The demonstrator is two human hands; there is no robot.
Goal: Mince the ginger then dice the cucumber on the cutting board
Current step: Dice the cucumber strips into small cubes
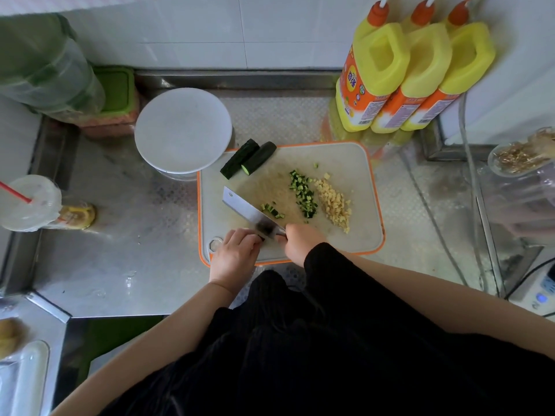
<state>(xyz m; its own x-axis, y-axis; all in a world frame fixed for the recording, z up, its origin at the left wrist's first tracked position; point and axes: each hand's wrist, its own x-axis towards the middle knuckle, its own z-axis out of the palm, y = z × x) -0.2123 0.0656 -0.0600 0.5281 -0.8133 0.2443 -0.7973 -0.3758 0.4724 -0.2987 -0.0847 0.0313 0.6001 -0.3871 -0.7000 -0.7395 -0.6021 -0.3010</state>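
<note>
Right hand [300, 243] curls round the handle of the broad steel cleaver [250, 212]; left hand [235, 253] pinches a dark cucumber strip at the blade on the orange-rimmed grey cutting board [365, 187]. Beyond: green diced cucumber [303, 195], pale minced ginger [335, 204], two dark uncut cucumber pieces [247, 159] at the far corner.

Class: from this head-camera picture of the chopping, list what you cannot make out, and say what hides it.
- Knife handle: hidden inside the right hand.
- What the left hand steadies at the knife: covered by fingers and blade.
- Bottle labels: print too small to read.
- Jar at the right: cut off by the frame edge.
</note>
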